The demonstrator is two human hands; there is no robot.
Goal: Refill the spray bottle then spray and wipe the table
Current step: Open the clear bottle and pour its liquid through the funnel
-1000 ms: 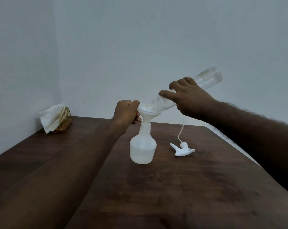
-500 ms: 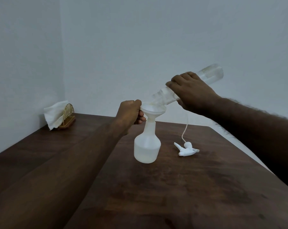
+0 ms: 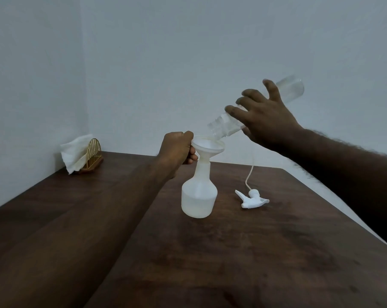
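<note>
A white spray bottle [image 3: 198, 197] stands upright mid-table with liquid in its lower part and a white funnel [image 3: 207, 147] in its neck. My left hand [image 3: 177, 150] grips the funnel's rim from the left. My right hand [image 3: 263, 118] holds a clear water bottle [image 3: 292, 90] tilted steeply, mouth down over the funnel, little finger raised off it. The white trigger sprayer head [image 3: 252, 198] with its thin tube lies on the table to the right of the spray bottle.
The dark wooden table [image 3: 232, 252] sits in a corner of pale walls. A gold napkin holder [image 3: 92, 156] with a white cloth [image 3: 73, 155] stands at the far left corner. The table's right edge runs diagonally at the right.
The clear bottle has tipped steeper, its base raised. My right hand has shifted its hold, with fingers more spread. My left hand stays on the funnel.
</note>
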